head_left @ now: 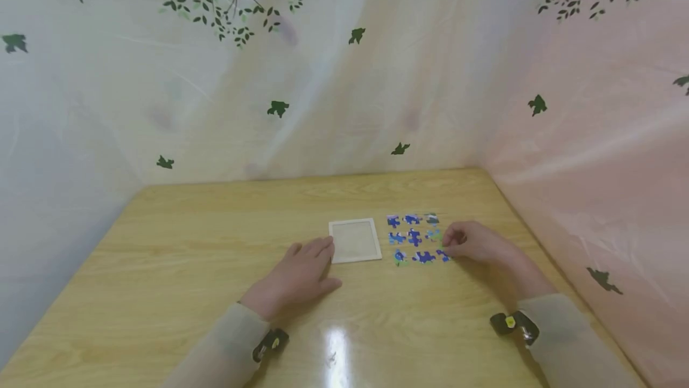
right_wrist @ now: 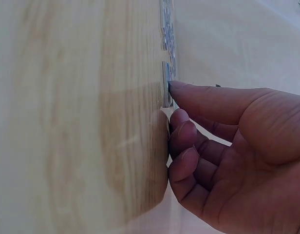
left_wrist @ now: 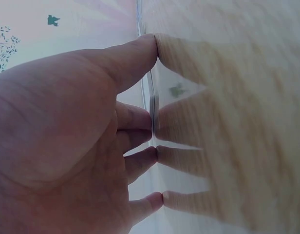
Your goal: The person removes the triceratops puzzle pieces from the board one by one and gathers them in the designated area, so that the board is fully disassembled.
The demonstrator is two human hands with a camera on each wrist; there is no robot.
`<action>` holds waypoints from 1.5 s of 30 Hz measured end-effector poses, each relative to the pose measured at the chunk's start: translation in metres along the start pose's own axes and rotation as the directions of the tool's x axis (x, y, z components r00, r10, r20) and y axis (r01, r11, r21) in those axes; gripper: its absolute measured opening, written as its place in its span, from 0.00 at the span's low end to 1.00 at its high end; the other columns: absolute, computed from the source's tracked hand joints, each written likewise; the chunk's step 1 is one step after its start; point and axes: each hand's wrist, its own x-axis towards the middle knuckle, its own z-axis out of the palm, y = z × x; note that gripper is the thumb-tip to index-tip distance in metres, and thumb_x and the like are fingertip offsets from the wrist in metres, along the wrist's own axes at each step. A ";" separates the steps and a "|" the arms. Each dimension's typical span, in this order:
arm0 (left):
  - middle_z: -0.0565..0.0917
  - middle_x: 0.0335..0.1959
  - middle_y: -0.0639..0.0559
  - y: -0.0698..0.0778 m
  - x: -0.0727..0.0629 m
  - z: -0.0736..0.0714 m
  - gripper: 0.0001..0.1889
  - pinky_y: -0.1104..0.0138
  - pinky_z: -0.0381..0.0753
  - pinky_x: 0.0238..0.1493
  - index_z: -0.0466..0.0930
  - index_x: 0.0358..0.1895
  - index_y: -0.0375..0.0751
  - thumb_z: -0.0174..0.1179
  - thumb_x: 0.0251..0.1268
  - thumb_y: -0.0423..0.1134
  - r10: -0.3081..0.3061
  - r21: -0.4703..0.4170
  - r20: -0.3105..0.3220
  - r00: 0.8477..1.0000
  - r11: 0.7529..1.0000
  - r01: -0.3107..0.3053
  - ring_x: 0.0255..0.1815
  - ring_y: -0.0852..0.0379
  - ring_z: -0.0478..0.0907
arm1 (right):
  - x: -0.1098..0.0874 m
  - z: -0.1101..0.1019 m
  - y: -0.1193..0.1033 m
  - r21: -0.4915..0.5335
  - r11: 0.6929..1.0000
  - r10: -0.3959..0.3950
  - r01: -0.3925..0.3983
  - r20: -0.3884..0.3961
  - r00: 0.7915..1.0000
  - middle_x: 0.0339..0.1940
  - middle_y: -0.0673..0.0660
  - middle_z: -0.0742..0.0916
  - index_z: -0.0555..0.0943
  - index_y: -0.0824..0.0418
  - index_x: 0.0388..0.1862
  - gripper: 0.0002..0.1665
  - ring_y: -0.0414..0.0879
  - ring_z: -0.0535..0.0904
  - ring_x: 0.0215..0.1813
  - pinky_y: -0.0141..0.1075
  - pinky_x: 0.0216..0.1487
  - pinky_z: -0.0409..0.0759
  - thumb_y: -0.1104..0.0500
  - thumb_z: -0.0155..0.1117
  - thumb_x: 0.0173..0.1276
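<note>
A small square white frame [head_left: 354, 260] with a recessed beige middle lies flat on the table. My left hand [head_left: 301, 274] rests with spread fingers at its left edge, fingertips down on the wood in the left wrist view. To the right of the frame, several blue, purple and green jigsaw pieces [head_left: 413, 237] lie in rows. At the lower right of these, my right hand [head_left: 479, 244] pinches a jigsaw piece [head_left: 443, 255] close to the tabletop. In the right wrist view, the thumb [right_wrist: 189, 97] touches the jigsaw piece [right_wrist: 166, 85] while the other fingers curl beside it.
The light wooden table [head_left: 188, 268] reaches back to a pale curtain [head_left: 323, 77] printed with leaves. A pinkish curtain [head_left: 603, 155] runs close along the table's right edge, beside my right arm. Dark wrist cameras [head_left: 271, 343] sit on both sleeves.
</note>
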 end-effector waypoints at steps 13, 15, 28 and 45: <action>0.59 0.89 0.36 0.003 -0.014 0.014 0.44 0.36 0.52 0.87 0.60 0.86 0.29 0.56 0.86 0.62 0.025 -0.012 -0.021 0.999 1.000 -0.025 0.89 0.36 0.56 | -0.013 0.011 0.006 0.008 1.000 -0.017 0.017 0.010 1.000 0.41 0.53 0.86 0.84 0.63 0.48 0.09 0.48 0.79 0.45 0.39 0.49 0.79 0.60 0.74 0.77; 0.59 0.89 0.36 0.003 -0.013 0.012 0.44 0.36 0.53 0.87 0.61 0.86 0.29 0.57 0.85 0.62 0.025 -0.002 -0.025 0.999 1.000 -0.025 0.88 0.37 0.57 | -0.012 0.009 0.006 0.001 1.000 -0.020 0.020 0.002 1.000 0.41 0.53 0.86 0.84 0.63 0.48 0.09 0.48 0.79 0.45 0.40 0.50 0.80 0.60 0.74 0.77; 0.59 0.89 0.38 0.002 -0.012 0.013 0.44 0.35 0.52 0.86 0.61 0.86 0.31 0.58 0.84 0.61 -0.008 -0.016 -0.005 1.000 1.000 0.008 0.88 0.36 0.57 | -0.010 0.014 0.004 0.019 1.000 0.015 -0.015 0.013 1.000 0.39 0.53 0.84 0.84 0.62 0.48 0.10 0.49 0.77 0.43 0.40 0.47 0.78 0.58 0.75 0.76; 0.59 0.89 0.36 0.001 -0.014 0.009 0.43 0.34 0.53 0.86 0.61 0.86 0.29 0.59 0.85 0.60 0.004 -0.028 -0.012 1.000 1.000 -0.004 0.88 0.35 0.57 | -0.009 0.016 0.000 0.020 1.000 0.006 -0.005 -0.026 1.000 0.43 0.54 0.87 0.84 0.63 0.49 0.11 0.49 0.81 0.47 0.42 0.51 0.81 0.57 0.74 0.78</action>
